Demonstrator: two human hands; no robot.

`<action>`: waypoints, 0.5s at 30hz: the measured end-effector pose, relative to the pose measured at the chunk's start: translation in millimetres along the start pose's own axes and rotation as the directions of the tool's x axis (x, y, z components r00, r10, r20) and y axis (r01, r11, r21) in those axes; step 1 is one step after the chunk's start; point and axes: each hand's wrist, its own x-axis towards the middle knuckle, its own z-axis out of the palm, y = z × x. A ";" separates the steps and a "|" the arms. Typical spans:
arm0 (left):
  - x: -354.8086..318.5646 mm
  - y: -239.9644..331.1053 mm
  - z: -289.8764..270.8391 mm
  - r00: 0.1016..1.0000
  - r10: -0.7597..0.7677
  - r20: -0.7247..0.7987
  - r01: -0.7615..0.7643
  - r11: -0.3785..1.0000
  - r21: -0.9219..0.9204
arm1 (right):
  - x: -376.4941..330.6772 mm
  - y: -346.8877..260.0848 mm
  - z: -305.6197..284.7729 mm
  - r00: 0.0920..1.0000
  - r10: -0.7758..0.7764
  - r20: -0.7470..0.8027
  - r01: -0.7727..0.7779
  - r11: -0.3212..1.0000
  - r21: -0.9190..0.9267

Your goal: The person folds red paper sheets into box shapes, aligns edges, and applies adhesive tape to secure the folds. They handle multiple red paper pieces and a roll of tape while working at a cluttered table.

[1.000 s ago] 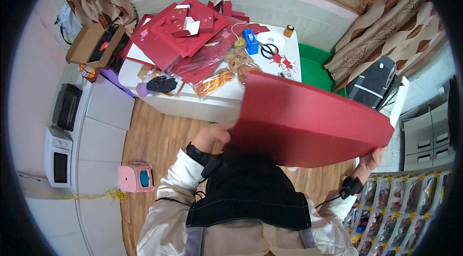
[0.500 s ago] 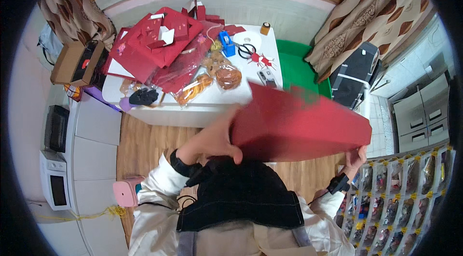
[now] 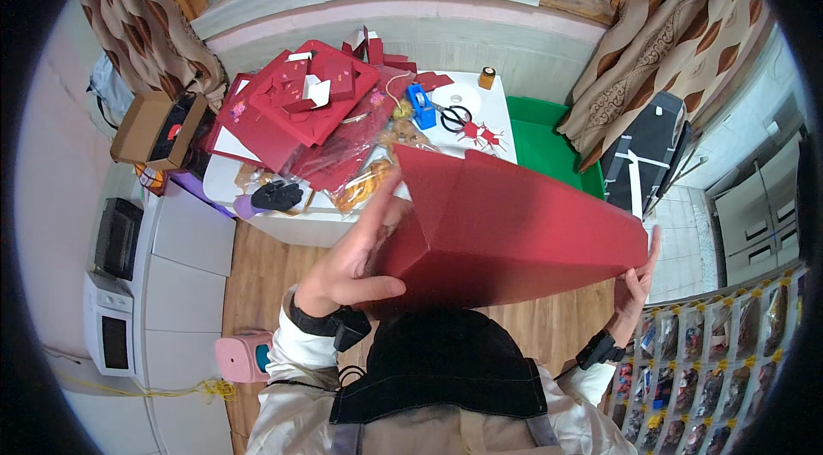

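A large red cardboard box (image 3: 523,228) is held up in front of my body, tilted, between both hands. At its left end my left hand (image 3: 364,254) grips the side, thumb along the near face and fingers going behind it. The box's right end rests against my right hand (image 3: 635,284), whose fingers lie on the corner. The underside and far face are hidden. Behind the box stands a white table (image 3: 330,230), with a pile of red cardboard pieces (image 3: 296,99) at its left, some in clear plastic.
On the table lie a blue tape dispenser (image 3: 421,107), black-handled scissors (image 3: 454,118), red cut scraps (image 3: 482,136), bagged bread (image 3: 362,189) and a black glove (image 3: 276,195). A green bin (image 3: 549,146) adjoins the table's right. Clear-pocket shelving (image 3: 716,352) stands at right; a pink stool (image 3: 243,358) at left.
The box has shifted left and turned so its left corner and near face show more. Both hands moved with it, and the whole view tilted slightly up, showing more window.
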 end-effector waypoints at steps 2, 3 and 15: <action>-6.2 -2.9 -13.4 0.997 0.038 -0.066 -0.009 0.919 0.395 | 0.7 2.9 -2.4 0.998 -0.043 -0.038 0.042 0.999 -0.021; -6.4 -3.2 -12.4 0.991 0.032 -0.133 0.033 0.889 0.457 | -0.7 10.4 -13.6 0.996 -0.063 -0.068 0.062 0.998 -0.024; -3.1 -15.4 -1.1 0.842 0.457 -0.288 -0.051 0.599 0.799 | 6.8 23.8 0.7 0.999 -0.037 -0.001 0.037 0.993 -0.116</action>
